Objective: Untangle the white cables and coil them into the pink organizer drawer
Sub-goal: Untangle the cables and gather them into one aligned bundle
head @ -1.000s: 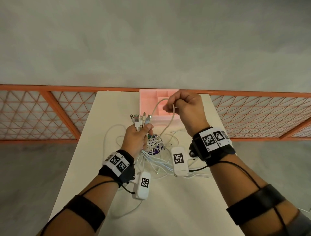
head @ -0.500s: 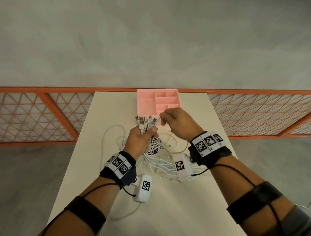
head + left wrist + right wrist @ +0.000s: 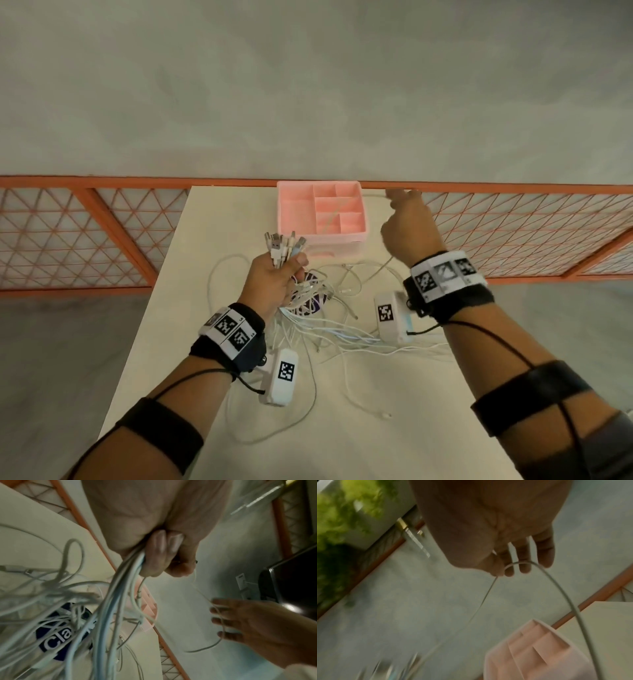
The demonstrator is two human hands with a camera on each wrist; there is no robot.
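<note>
My left hand (image 3: 289, 269) grips a bunch of white cable ends, their plugs (image 3: 284, 245) fanning up above the fist. In the left wrist view the fingers (image 3: 161, 555) curl round the bundled white cables (image 3: 113, 601). The rest of the tangle (image 3: 329, 308) lies on the table under it. My right hand (image 3: 400, 205) is raised to the right of the pink organizer drawer (image 3: 291, 212) and pinches one thin white cable (image 3: 556, 585) between thumb and forefinger (image 3: 496, 570). That cable arcs over the drawer (image 3: 530, 653).
A round dark-blue labelled object (image 3: 56, 639) lies under the tangle. The cream table (image 3: 376, 428) is narrow, and the drawer sits at its far edge. An orange lattice railing (image 3: 85, 233) runs behind it. Loose cable loops trail toward the near left edge (image 3: 308, 404).
My right hand has moved from beside the plugs up and to the right, past the drawer, drawing one cable out with it. The left hand keeps its grip in place.
</note>
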